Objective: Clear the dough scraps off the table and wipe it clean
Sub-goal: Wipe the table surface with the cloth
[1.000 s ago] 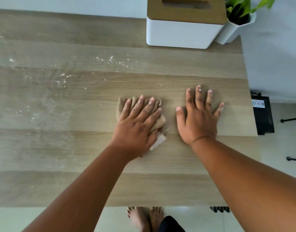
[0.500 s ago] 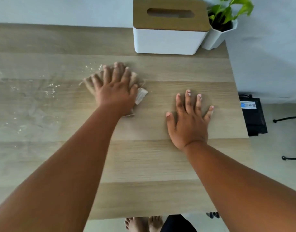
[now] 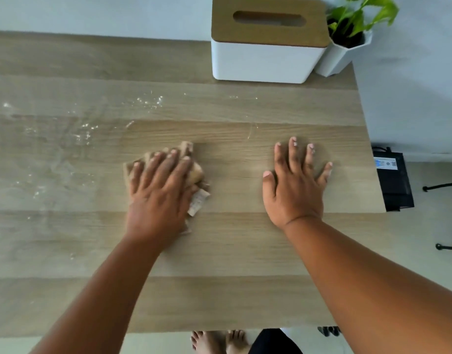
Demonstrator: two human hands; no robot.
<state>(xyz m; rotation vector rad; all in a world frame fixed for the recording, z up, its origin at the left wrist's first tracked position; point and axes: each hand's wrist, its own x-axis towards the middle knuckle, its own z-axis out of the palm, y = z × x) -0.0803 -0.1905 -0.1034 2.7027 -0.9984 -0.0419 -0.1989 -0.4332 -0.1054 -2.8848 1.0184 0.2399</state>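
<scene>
The left hand (image 3: 159, 195) lies flat with fingers spread on a crumpled beige cloth (image 3: 194, 172), pressing it onto the wooden worktop (image 3: 219, 251) just left of the frame's centre; its grip is wide, not curled round the cloth. The right hand (image 3: 295, 186) rests palm down, fingers splayed, on bare wood at centre right. White dough specks and smears (image 3: 84, 134) lie at upper left. A tissue box (image 3: 265, 60) and potted plant (image 3: 347, 39) stand at upper right.
</scene>
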